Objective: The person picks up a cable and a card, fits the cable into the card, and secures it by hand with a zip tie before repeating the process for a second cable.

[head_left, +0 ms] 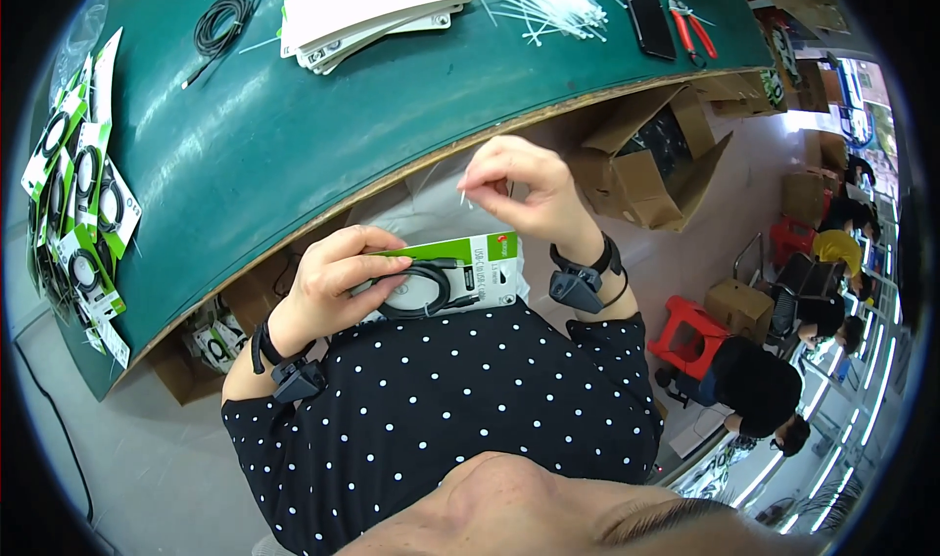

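In my left hand [338, 280] is a green and white cable card [496, 262], gripped at its left end close to my body. A coiled black cable [437, 284] lies against the card, with my left thumb and fingers over part of the coil. My right hand [529, 186] is raised above and right of the card, apart from it. Its thumb and forefinger pinch a thin white strip [463, 200], which looks like a piece of cable tie; most of it is hidden by the fingers.
The green table [294, 145] carries stacked cards [372, 13], loose white cable ties [548, 3], a black phone [646, 16], red-handled cutters [693, 32], a coiled cable [222, 27] and piled carded cables [83, 194]. An open carton [646, 179] stands beyond its edge. People sit at right.
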{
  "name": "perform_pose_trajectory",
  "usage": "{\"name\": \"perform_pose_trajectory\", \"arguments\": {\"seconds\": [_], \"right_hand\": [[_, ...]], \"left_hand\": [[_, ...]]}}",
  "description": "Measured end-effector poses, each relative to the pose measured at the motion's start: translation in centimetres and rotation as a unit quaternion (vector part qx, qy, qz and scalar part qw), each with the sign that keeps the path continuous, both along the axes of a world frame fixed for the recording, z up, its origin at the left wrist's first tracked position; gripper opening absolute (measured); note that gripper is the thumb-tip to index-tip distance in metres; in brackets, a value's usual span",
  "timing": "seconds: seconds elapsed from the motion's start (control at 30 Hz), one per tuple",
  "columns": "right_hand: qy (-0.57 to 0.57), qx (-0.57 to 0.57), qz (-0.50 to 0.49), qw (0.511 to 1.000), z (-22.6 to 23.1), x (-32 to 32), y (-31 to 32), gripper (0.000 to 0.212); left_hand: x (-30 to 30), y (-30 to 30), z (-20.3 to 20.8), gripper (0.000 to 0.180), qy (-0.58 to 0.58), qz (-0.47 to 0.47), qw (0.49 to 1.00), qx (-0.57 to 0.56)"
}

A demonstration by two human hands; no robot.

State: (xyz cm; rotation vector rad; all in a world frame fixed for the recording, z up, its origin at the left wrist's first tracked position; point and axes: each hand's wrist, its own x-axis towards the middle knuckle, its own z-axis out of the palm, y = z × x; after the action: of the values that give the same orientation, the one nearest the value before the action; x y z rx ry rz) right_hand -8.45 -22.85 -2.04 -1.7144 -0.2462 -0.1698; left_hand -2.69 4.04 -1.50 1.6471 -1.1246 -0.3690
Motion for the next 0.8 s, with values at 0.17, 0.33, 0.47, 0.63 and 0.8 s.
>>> {"name": "perform_pose_trajectory", "arguments": {"seconds": [0.17, 0.33, 0.47, 0.63, 0.8], "right_hand": [[0.041, -0.057, 0.059, 0.996, -4.1, -1.2, 1.1, 0.018], [0.08, -0.024, 0.087, 0.993, -6.2, -2.2, 2.9, 0.02], [0.07, -0.005, 0.107, 0.992, -6.7, -2.2, 3.4, 0.02], [0.034, 0.02, 0.102, 0.994, -7.1, -2.4, 3.5, 0.019], [0.067, 0.037, 0.111, 0.991, -6.8, -2.5, 3.4, 0.019]], "left_hand": [[-0.8, -0.1, -0.6, 0.026, -0.026, -0.019, 0.999, -0.001], [-0.7, 0.0, -1.2, 0.025, -0.021, -0.017, 1.0, 0.009], [-0.6, -0.1, -1.3, 0.025, -0.014, -0.021, 1.0, 0.006], [-0.6, 0.0, -1.3, 0.026, -0.012, -0.024, 1.0, 0.001], [-0.5, 0.0, -1.5, 0.026, -0.008, -0.024, 1.0, 0.0]]}}
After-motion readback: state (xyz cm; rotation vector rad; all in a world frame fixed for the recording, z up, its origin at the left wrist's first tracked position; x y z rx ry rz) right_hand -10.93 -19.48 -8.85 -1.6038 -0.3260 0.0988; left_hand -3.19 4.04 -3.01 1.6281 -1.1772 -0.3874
